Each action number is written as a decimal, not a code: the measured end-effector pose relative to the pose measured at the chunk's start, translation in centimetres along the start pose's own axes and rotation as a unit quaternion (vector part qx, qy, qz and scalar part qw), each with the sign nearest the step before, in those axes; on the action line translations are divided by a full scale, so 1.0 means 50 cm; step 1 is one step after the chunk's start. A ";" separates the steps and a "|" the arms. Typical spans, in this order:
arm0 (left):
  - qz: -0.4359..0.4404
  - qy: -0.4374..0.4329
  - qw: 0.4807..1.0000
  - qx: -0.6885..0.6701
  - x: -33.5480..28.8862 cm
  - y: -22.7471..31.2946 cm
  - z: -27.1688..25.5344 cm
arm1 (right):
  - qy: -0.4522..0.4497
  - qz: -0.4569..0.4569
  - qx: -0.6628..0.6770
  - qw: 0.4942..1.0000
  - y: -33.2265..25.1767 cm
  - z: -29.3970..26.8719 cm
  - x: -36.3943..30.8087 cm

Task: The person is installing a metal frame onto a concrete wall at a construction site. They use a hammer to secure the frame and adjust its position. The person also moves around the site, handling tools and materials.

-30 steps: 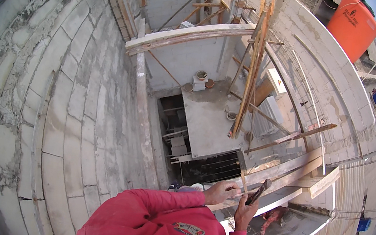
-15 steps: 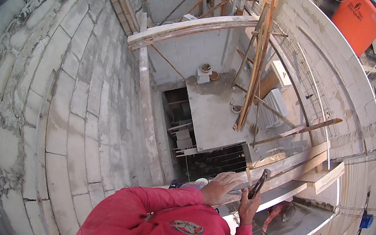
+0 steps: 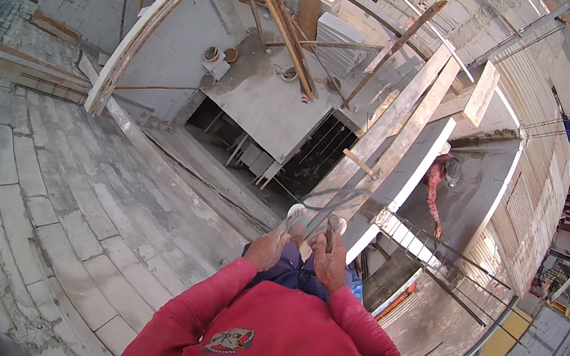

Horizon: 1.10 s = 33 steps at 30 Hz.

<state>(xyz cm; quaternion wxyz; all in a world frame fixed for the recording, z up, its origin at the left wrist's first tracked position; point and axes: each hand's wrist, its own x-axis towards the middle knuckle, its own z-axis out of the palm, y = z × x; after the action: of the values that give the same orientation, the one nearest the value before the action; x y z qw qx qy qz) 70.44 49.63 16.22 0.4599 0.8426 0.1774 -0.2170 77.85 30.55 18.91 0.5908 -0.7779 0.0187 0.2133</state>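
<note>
My left hand (image 3: pixel 266 249) is closed in front of my lap, its fingers curled inward. What it holds, if anything, I cannot make out. Close by on the right, my right hand (image 3: pixel 330 263) grips a dark tool that looks like a hammer (image 3: pixel 331 231), its upper end pointing away from me. A blurred grey cord-like loop (image 3: pixel 340 202) shows just beyond both hands. My sandalled foot (image 3: pixel 297 222) is between the hands, above the opening. Long wooden planks (image 3: pixel 386 130) run from near my feet to the far right, with a small wooden cleat (image 3: pixel 360 164) across them.
Far below is a concrete slab (image 3: pixel 265 113) with a dark opening (image 3: pixel 322 147). Block walls (image 3: pixel 63 198) rise at left; a timber beam (image 3: pixel 152 21) and upright poles (image 3: pixel 279 13) stand ahead. Below right, a co-worker (image 3: pixel 438 176) reaches down beside rebar (image 3: pixel 462 265).
My view has turned to the right and down. My hands have drawn back toward my lap; the left, formerly flat over the planks, is now curled. The right still holds the tool.
</note>
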 end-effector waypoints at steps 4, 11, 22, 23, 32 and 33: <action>-0.108 -0.007 0.993 0.041 -0.028 -0.100 0.051 | 0.085 -0.026 -0.053 0.995 0.159 -0.075 0.079; -0.166 -0.019 0.985 -0.045 -0.013 -0.192 0.184 | 0.207 0.300 0.055 0.930 0.656 -0.119 0.252; -0.280 0.093 0.953 -0.070 0.068 -0.337 0.288 | 0.299 0.359 0.070 0.882 1.241 0.092 0.573; -0.277 0.129 0.946 -0.108 0.092 -0.353 0.294 | 0.280 0.361 0.068 0.887 1.252 0.098 0.599; -0.254 0.006 0.956 -0.143 0.403 -0.526 0.367 | 0.440 0.440 0.126 0.773 1.347 0.177 0.776; -0.256 0.011 0.957 -0.137 0.424 -0.537 0.380 | 0.424 0.462 0.172 0.759 1.357 0.172 0.769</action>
<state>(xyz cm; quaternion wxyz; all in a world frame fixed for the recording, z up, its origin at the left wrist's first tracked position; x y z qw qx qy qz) 71.08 49.37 -22.88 0.4978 0.7006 0.4200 -0.2917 91.07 26.68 -58.33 0.4761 -0.5705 0.6615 0.1017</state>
